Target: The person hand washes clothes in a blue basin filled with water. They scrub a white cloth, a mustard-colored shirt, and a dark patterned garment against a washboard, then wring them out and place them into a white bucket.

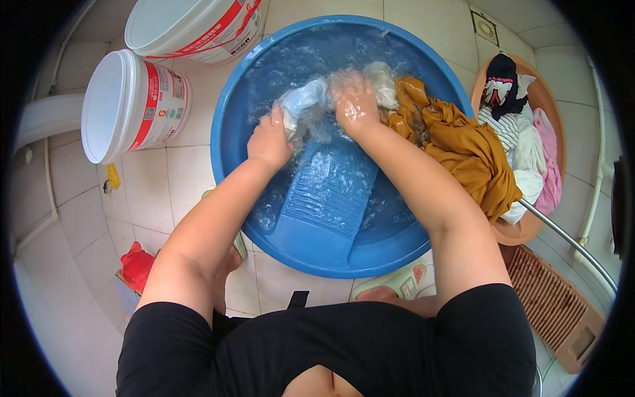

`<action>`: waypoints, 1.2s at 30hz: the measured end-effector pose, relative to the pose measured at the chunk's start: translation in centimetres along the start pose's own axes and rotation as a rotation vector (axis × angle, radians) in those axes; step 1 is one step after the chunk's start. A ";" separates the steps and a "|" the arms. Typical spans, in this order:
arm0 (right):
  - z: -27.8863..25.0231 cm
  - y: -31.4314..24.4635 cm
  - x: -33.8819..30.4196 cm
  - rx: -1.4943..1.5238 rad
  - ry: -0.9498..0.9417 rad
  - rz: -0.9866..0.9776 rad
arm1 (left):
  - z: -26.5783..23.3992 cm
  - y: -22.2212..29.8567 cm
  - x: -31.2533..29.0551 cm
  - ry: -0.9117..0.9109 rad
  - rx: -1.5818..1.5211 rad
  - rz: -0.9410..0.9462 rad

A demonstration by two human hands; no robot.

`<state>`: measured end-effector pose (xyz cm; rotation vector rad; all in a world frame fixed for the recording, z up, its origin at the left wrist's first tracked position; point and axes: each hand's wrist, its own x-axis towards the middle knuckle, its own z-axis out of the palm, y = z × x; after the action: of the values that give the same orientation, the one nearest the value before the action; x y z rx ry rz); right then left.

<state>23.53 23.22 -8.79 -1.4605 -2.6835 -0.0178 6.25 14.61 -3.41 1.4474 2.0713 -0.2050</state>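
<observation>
Pale blue cloth (pixel 305 98) between left hand (pixel 270 139), curled round its edge, and right hand (pixel 355 106), grip unclear

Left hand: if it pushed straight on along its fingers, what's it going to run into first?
The light-blue and white cloth, just ahead of the left hand. The fingertips seem to touch it already, though churned water makes depth hard to judge.
</observation>
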 end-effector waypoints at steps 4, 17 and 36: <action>-4.3 1.1 -0.9 0.374 -0.180 -0.253 | -2.5 -0.8 0.8 -0.167 -0.046 0.090; -7.4 3.2 1.5 1.001 0.083 0.471 | -3.5 -0.8 3.0 0.051 -0.831 0.125; -0.6 -0.1 0.6 0.181 -0.083 0.304 | 2.7 -2.7 5.4 0.328 0.069 0.497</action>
<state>23.17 23.66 -8.09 -1.8229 -2.4154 0.3026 3.64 16.71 -9.09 2.0973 1.8784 0.1739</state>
